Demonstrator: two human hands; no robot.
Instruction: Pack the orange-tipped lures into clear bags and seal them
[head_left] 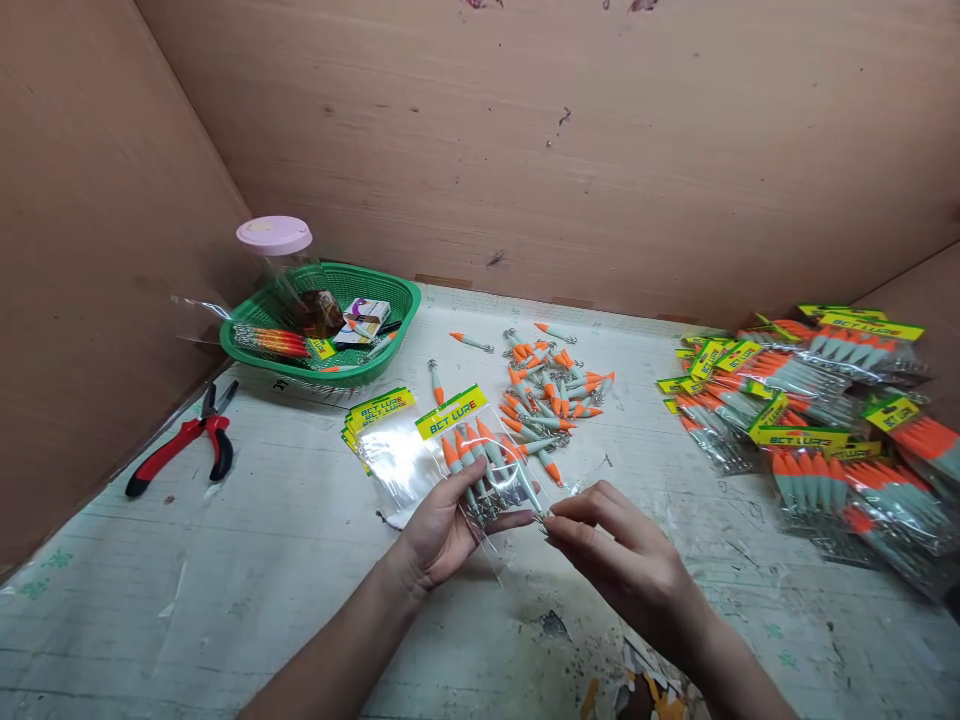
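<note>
My left hand [442, 525] is closed around a clear plastic bag [457, 420] with a yellow header printed BCT LURE. Several orange-and-pale-green fishing lures [491, 450] lie side by side inside it, orange ends up. At the bag's lower right, the fingertips of my right hand [622, 540] pinch the hooked end of another fishing lure [529, 480], whose body slants up into or over the bag; I cannot tell which. Just behind is a loose heap of the same lures [555, 395]. Left of the held bag lies a stack of flat header bags [382, 430].
A green basket [409, 300] at the back left holds a pink-lidded clear container [274, 235], a small box and packed lures. Red-and-black pliers [187, 440] lie at the left. Many filled lure packs [802, 440] are piled on the right. Board walls [525, 150] enclose the back and sides.
</note>
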